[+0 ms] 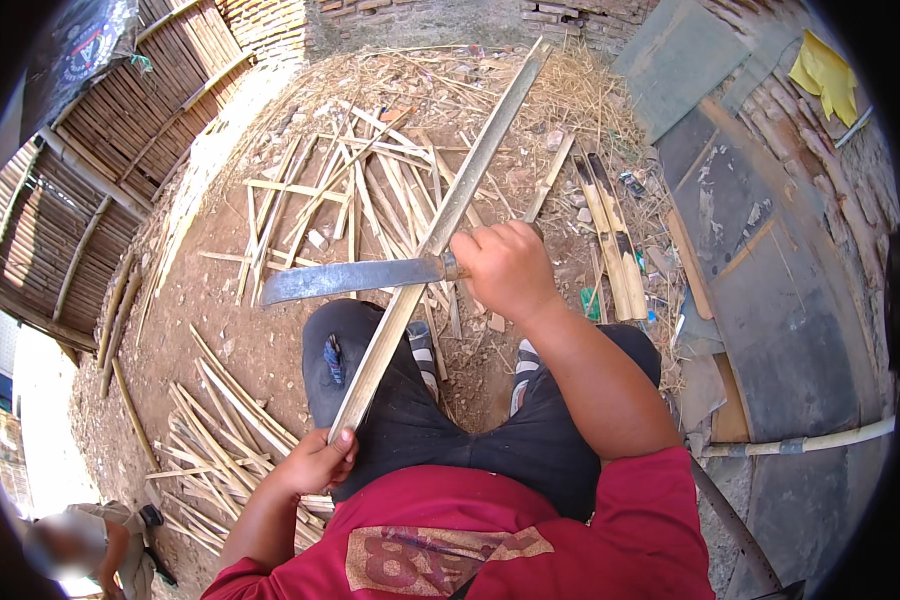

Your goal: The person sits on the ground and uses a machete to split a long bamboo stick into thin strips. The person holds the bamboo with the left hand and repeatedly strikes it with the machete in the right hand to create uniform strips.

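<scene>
My left hand (315,462) is closed around the near end of a long split bamboo strip (490,135). The strip slants up and to the right, its pale hollow side showing, between and above my knees. In my right hand (505,268) is the wooden handle of a machete (345,280), fingers wrapped round it. Its broad grey blade points left, with the base of the blade crossing over the strip. Whether the edge bites into the bamboo I cannot tell.
Split bamboo pieces (380,185) lie scattered on the dirt ahead, with a second pile of strips (220,455) at my left. Two dark-marked bamboo lengths (610,240) lie to the right, near grey boards (790,320). Another person (120,540) is at the lower left.
</scene>
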Available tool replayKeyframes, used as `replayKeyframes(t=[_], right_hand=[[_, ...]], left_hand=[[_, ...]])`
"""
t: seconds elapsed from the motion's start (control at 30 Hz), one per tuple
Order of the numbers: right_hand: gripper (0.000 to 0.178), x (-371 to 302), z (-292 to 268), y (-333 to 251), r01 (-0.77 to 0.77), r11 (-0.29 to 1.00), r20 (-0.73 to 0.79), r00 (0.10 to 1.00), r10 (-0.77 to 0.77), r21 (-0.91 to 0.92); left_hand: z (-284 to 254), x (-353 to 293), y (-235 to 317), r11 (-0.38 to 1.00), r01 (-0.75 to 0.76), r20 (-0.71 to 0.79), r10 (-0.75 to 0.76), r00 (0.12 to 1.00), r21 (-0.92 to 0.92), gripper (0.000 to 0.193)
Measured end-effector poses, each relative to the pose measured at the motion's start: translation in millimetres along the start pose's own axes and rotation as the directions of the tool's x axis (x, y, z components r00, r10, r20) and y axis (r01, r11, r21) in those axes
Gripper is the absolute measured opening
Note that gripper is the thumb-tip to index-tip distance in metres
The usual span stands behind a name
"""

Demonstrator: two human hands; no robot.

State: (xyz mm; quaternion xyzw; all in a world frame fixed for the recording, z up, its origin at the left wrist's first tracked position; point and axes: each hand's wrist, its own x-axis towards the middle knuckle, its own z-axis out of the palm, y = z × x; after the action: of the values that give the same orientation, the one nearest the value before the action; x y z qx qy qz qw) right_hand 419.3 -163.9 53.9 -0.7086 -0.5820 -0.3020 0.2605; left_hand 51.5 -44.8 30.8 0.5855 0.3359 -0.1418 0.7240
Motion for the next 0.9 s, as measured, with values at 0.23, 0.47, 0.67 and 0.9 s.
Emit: replayKeyframes(t=[0.23, 0.47, 0.67, 0.9], right_hand=[[0.030, 0, -8, 13, -0.109, 0.994, 0.011, 0.994, 0.109, -0.009], [0.034, -1, -13, 25, -0.141, 0.990, 0.076, 0.987, 0.140, 0.004], [0.031, 1, -9, 23, -0.110, 0.993, 0.076, 0.991, 0.107, 0.039], [0.028, -6, -11, 55, -0.465, 0.881, 0.330, 0.848, 0.416, 0.085]], left_hand=[[-2, -7, 3, 1.000, 0.014, 0.019, -0.015, 1.000, 0.022, 0.051], [-5, -13, 4, 0.998, 0.001, 0.031, -0.003, 1.000, 0.067, 0.049], [-5, -11, 2, 0.998, -0.001, -0.028, 0.003, 1.000, 0.062, 0.052], [-12, -11, -6, 0.977, -0.015, -0.144, 0.047, 0.988, 0.212, 0.057]])
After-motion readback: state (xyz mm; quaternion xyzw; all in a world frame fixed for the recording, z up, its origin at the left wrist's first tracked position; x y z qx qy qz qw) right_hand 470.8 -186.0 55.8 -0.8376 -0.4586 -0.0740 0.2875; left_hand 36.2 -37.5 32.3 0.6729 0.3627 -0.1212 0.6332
